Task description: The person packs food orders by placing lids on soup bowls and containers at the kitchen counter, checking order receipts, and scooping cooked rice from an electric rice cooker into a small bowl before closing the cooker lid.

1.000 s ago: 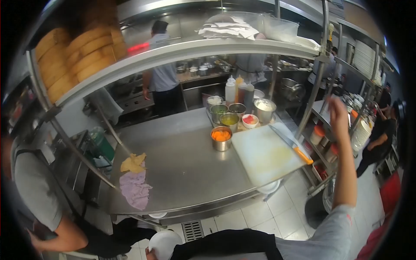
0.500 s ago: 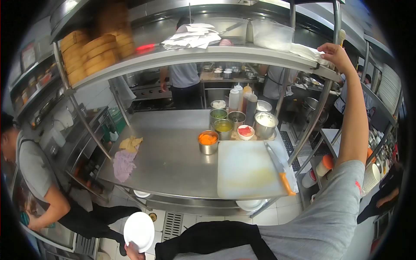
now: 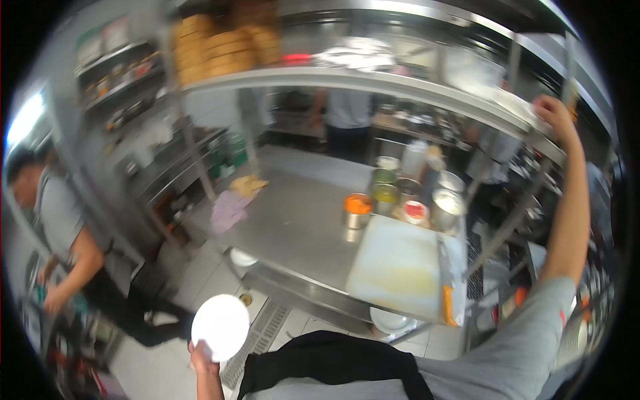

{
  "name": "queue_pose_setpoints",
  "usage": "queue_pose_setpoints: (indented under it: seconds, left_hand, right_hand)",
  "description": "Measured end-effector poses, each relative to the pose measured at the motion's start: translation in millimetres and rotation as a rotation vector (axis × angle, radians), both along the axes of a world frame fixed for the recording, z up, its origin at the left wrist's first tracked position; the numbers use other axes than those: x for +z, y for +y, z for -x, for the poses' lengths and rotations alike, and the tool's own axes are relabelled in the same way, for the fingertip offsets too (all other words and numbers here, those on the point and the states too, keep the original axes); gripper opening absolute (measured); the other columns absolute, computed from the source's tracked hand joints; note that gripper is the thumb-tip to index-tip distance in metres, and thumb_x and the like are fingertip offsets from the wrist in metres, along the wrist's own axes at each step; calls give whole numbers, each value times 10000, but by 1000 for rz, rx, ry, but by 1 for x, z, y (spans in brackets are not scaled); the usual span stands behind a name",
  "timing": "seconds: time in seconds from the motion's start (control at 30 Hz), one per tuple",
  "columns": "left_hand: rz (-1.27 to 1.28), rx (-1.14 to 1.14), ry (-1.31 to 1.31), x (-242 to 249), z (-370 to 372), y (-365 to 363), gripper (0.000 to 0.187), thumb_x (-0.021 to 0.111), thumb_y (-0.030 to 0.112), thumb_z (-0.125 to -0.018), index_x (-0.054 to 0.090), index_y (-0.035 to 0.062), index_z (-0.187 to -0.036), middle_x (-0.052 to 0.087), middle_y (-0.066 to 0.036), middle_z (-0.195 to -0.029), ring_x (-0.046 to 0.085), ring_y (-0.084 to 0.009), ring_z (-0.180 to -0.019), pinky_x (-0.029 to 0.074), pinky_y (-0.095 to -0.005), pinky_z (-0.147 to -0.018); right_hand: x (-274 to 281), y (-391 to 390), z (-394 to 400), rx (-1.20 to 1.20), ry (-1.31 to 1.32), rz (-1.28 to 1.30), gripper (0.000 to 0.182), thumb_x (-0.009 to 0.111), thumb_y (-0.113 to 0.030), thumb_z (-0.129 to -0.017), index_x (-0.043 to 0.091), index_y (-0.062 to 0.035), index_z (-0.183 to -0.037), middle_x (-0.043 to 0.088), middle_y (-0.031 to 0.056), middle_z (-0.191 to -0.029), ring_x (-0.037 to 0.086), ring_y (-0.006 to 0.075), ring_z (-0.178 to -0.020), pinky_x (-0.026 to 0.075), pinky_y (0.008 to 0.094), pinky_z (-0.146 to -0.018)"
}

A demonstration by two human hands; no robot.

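A round white plate (image 3: 221, 328) is in my left hand (image 3: 204, 360), held by its lower edge over the floor in front of the table. Up at the right end of the overhead shelf (image 3: 320, 77) is my right hand (image 3: 552, 113), arm stretched out and fingers bent together. It rests beside a flat white stack (image 3: 517, 105) that looks like folded cloths or paper towels. Motion blur hides whether its fingertips grip anything. On the table below lies a white cutting board (image 3: 390, 267), with an orange-handled knife (image 3: 447, 293) along its right side.
Metal pots, including one of orange pieces (image 3: 358, 205), and squeeze bottles (image 3: 415, 160) stand behind the board. Purple (image 3: 229, 212) and yellow cloths (image 3: 248, 185) lie on the left of the steel table (image 3: 300, 207). Bamboo steamers (image 3: 230, 53) fill the shelf's left. A co-worker (image 3: 63, 220) stands at left.
The view has swung left and blurred, so the table and shelf appear farther right. My left hand has raised the plate slightly. My right hand remains at the shelf's right end.
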State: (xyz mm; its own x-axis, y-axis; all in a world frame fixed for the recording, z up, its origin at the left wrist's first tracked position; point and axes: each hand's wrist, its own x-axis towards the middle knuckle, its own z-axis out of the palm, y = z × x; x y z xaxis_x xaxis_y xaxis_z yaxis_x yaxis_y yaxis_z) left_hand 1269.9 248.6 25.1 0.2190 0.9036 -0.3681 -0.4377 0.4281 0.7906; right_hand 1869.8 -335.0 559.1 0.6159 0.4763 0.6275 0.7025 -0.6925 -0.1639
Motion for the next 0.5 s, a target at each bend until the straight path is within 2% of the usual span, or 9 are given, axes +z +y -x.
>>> queue_pose_setpoints:
  seconds: [0.1, 0.13, 0.2, 0.23, 0.27, 0.33, 0.37, 0.4, 0.5]
  left_hand:
    - [-69, 59, 48, 10, 3, -25, 419, 425, 52, -862, 327, 94, -1268, 507, -133, -1153, 525, -292, -1036, 458, -452, -867]
    - [-80, 45, 58, 12, 4, -29, 415, 418, 51, -873, 328, 114, -1273, 501, -127, -1154, 513, -280, -1039, 455, -449, -862]
    - [-27, 104, 6, 27, -4, -42, 410, 426, 76, -883, 300, 163, -1263, 489, -122, -1131, 500, -259, -998, 473, -441, -816]
    - [-7, 117, 16, 32, -9, -47, 403, 427, 87, -890, 293, 170, -1261, 492, -122, -1117, 502, -254, -984, 479, -440, -803]
    - [12, 119, 21, 37, -12, -50, 396, 429, 97, -898, 286, 177, -1259, 494, -123, -1102, 505, -249, -969, 485, -439, -790]
    - [42, 67, 96, 51, -18, -63, 378, 429, 118, -913, 290, 191, -1258, 497, -123, -1079, 512, -247, -961, 492, -438, -786]
    - [32, 66, 10, 44, -22, -68, 396, 442, 123, -906, 297, 178, -1271, 482, -126, -1114, 507, -263, -1005, 494, -459, -794]
    - [15, 65, -72, 35, -32, -78, 415, 456, 128, -898, 305, 165, -1283, 468, -130, -1148, 502, -278, -1049, 495, -480, -802]
    - [28, 30, -169, 39, -42, -99, 404, 426, 157, -929, 305, 149, -1315, 466, -123, -1185, 492, -267, -1083, 471, -437, -861]
  right_hand:
    - [10, -25, -40, -112, -27, -79, 164, 528, -192, -870, 582, -65, -959, 571, -3, -819, 525, 97, -732, 433, 244, -623]
    - [18, -20, -33, -322, -249, 36, 172, 512, -175, -872, 583, -57, -976, 577, 24, -836, 542, 122, -743, 445, 254, -625]
    - [31, -2, -1, -1141, -886, 400, 195, 481, -141, -877, 584, -42, -1010, 591, 76, -870, 577, 172, -764, 469, 276, -629]
    - [27, 16, 26, -1424, -1086, 295, 210, 466, -124, -879, 585, -34, -1027, 597, 103, -887, 594, 197, -775, 481, 287, -631]
    - [19, 43, 69, -737, -1330, -275, 212, 487, -93, -868, 567, 23, -1026, 583, 167, -928, 592, 293, -810, 491, 337, -663]
    - [-18, 108, 143, 93, -883, -805, 327, 532, -130, -850, 511, 70, -1108, 533, 223, -1083, 544, 383, -948, 466, 415, -806]
    - [-47, 136, 138, 139, -634, -748, 315, 470, -105, -871, 524, 66, -1130, 531, 201, -1141, 535, 320, -1005, 429, 380, -881]
    - [-88, 166, 129, 230, -509, -663, 313, 460, -106, -879, 522, 48, -1145, 535, 198, -1148, 534, 317, -1019, 421, 383, -892]
    - [-233, 326, 281, 582, -347, -87, 317, 428, -106, -901, 516, -5, -1188, 545, 189, -1166, 531, 309, -1059, 398, 391, -924]
